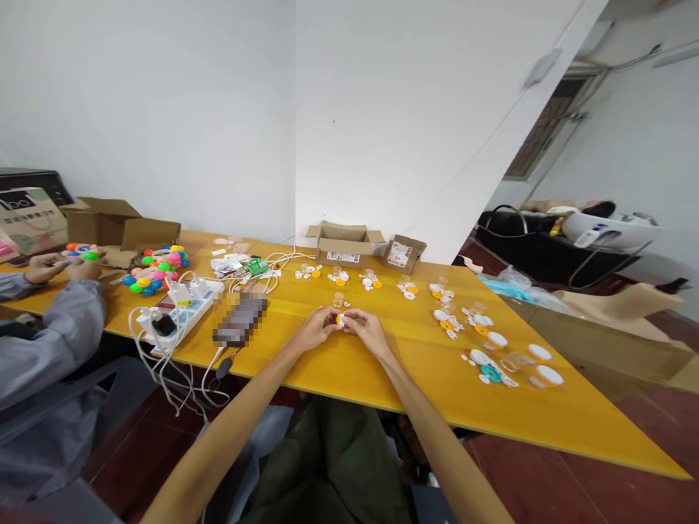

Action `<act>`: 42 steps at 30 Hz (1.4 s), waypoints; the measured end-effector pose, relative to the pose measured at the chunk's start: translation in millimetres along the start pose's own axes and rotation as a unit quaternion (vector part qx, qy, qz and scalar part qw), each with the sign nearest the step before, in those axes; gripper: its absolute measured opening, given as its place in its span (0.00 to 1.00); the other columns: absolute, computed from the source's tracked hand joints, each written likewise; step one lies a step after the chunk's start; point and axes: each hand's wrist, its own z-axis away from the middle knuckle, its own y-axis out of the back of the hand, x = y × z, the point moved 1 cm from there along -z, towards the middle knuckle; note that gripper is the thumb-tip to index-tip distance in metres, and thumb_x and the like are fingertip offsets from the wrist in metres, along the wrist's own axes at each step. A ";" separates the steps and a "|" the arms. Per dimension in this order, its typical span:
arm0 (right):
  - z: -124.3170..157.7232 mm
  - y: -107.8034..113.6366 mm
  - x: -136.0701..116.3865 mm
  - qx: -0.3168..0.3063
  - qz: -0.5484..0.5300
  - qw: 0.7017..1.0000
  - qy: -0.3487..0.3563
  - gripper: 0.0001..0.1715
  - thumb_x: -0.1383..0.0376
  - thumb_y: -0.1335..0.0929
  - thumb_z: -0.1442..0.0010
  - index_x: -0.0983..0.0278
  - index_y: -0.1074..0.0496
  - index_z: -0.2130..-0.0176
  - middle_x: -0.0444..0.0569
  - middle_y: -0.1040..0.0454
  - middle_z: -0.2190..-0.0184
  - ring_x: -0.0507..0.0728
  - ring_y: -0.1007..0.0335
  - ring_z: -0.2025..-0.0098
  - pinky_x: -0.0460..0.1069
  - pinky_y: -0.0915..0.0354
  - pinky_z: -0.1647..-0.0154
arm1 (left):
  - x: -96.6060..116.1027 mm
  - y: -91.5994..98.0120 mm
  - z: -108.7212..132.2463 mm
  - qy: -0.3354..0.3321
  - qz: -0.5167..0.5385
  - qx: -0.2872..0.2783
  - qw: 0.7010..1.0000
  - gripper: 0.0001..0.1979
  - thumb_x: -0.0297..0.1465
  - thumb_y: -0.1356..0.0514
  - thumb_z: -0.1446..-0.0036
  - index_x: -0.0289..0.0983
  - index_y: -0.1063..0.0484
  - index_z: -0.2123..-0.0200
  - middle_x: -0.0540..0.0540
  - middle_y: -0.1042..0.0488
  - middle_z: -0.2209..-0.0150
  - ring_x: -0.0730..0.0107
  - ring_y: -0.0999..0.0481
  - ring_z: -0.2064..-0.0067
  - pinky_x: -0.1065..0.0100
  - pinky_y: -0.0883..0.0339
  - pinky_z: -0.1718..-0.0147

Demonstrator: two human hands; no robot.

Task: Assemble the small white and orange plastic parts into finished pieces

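Bare forearms lay nearest in the head view, running in from seven and five o'clock. Over the yellow-brown wooden desk, the left hand and right hand pinched a small orange-and-white plastic piece. It looked light, stiff, perhaps slippery, best held by its edges. Fingers curled inward, a clear plastic cup just beyond at twelve o'clock.

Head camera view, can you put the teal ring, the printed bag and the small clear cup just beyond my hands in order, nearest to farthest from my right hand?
From your right hand:
1. Small clear cup, just beyond it, slightly left
2. Teal ring, off to the right
3. Printed bag, at the far left
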 end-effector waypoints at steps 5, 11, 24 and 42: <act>0.2 -0.5 -0.7 0.001 0.007 1.000 0.004 0.23 0.47 0.23 0.59 0.62 0.22 0.70 0.47 0.20 0.68 0.58 0.23 0.67 0.54 0.23 0.63 | -1.5 -0.2 -1.0 0.005 -0.003 -0.002 1.000 0.08 0.28 0.40 0.44 0.38 0.26 0.60 0.47 0.21 0.63 0.67 0.23 0.62 0.67 0.29 0.59; 0.6 0.3 -1.4 -0.008 0.009 1.000 -0.016 0.27 0.43 0.23 0.62 0.61 0.21 0.71 0.49 0.20 0.70 0.60 0.23 0.68 0.56 0.23 0.63 | -1.8 0.6 1.1 -0.010 -0.024 -0.009 1.000 0.08 0.26 0.40 0.44 0.38 0.27 0.60 0.46 0.22 0.63 0.65 0.23 0.60 0.65 0.30 0.57; 0.8 -3.0 -3.6 -0.005 0.039 0.999 -0.017 0.26 0.43 0.25 0.57 0.61 0.24 0.71 0.47 0.23 0.78 0.57 0.26 0.76 0.52 0.27 0.72 | -5.2 -1.4 -0.6 0.013 0.020 0.006 1.000 0.07 0.26 0.37 0.49 0.37 0.28 0.64 0.48 0.22 0.66 0.67 0.23 0.64 0.66 0.30 0.59; 3.4 -6.4 -7.7 -0.019 0.102 0.995 0.003 0.23 0.46 0.27 0.54 0.62 0.26 0.72 0.47 0.23 0.78 0.56 0.26 0.75 0.50 0.31 0.73 | -0.5 -2.1 -0.7 0.027 0.055 0.008 0.998 0.07 0.29 0.36 0.48 0.37 0.31 0.67 0.50 0.24 0.69 0.69 0.24 0.67 0.68 0.31 0.64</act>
